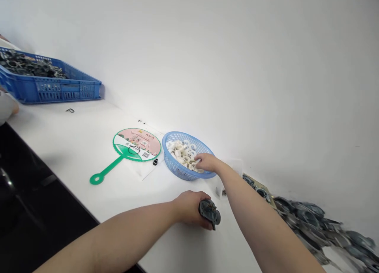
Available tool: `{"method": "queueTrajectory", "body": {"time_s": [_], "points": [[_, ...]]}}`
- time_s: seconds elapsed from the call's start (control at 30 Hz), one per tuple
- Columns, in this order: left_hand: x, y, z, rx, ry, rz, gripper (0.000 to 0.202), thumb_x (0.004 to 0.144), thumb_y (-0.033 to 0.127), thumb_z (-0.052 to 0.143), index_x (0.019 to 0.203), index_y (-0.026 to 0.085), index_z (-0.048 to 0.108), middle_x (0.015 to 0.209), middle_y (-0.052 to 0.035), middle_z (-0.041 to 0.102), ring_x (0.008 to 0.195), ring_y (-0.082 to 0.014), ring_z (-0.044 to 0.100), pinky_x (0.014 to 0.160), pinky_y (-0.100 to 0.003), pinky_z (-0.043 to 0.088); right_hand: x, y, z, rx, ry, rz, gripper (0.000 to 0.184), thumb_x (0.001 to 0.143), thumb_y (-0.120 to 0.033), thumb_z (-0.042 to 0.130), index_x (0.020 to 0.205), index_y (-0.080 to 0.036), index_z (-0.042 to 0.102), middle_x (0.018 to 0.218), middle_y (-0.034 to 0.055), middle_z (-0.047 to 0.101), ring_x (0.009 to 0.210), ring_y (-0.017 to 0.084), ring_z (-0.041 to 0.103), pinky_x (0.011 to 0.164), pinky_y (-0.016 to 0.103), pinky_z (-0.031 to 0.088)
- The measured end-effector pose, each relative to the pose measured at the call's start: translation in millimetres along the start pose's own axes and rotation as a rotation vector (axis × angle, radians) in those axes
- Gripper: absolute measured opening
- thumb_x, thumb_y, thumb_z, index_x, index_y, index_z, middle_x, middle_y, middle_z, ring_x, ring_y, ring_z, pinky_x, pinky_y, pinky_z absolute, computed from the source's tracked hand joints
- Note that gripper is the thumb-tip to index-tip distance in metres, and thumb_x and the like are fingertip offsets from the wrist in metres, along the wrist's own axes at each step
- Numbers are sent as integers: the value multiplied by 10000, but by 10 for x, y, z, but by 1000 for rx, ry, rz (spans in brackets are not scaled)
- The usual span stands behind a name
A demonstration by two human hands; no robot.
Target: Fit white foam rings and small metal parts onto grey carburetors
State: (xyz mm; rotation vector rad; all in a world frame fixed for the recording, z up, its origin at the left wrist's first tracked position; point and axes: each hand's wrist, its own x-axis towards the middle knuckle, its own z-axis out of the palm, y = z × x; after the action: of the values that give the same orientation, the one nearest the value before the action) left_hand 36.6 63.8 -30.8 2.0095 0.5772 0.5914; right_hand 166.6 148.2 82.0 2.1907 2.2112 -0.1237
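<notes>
My left hand [192, 210] is closed around a dark grey moulded part [210, 213], held just over the white table. The part has a rounded outline with small brownish detail on its face. My right hand [207, 162] reaches over the near right rim of a round blue plastic basket [177, 171]. Its fingers look apart and touch the white and cream ring-like pieces [183, 152] heaped inside. Their tips are partly lost among these pieces, and I see nothing clearly held there.
A green-handled fan [108, 170] lies left of the basket, with a small black part [155, 162] beside it. Dark parts fill a blue crate [68, 89] at far left. More dark parts [314, 221] pile up at right. A white wall [237, 68] rises behind.
</notes>
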Motion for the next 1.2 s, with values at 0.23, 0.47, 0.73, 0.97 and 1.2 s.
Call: {"method": "queueTrajectory", "body": {"time_s": [0.23,0.47,0.73,0.97,1.2], "points": [[10,12,-31,16,-16,-5,786,457,550,767,1162,287,540,1076,-41,659,991,-329,606,814,-421,492,81,-22,146,-85,-105,-77,360,514,-167,666,855,-255,740,904,32,719,809,223,637,653,262,439],[-16,21,-48,67,-8,10,725,495,564,746,1134,283,552,1052,-35,660,968,-312,613,797,-384,491,67,-52,110,-79,117,-62,230,580,-82,555,642,-227,723,720,24,715,710,196,631,637,255,435],[-129,15,-35,85,-17,7,776,550,513,738,1235,263,470,1177,-54,614,1092,-301,562,919,-399,448,-982,166,23,52,770,153,354,813,-311,448,1050,-191,681,987,78,688,874,213,626,817,334,466],[-162,-20,0,55,-8,20,808,549,463,748,1269,236,458,1198,-61,604,1105,-287,553,950,-387,431,-1885,201,980,541,924,286,292,740,-372,604,906,-161,719,832,71,710,697,190,640,675,319,519],[-172,-16,33,55,16,53,920,537,467,757,1339,203,391,1264,-105,552,1130,-303,533,946,-401,432,-1917,5,1163,579,975,155,209,735,-320,636,887,-207,723,774,44,706,668,175,640,648,305,540]]}}
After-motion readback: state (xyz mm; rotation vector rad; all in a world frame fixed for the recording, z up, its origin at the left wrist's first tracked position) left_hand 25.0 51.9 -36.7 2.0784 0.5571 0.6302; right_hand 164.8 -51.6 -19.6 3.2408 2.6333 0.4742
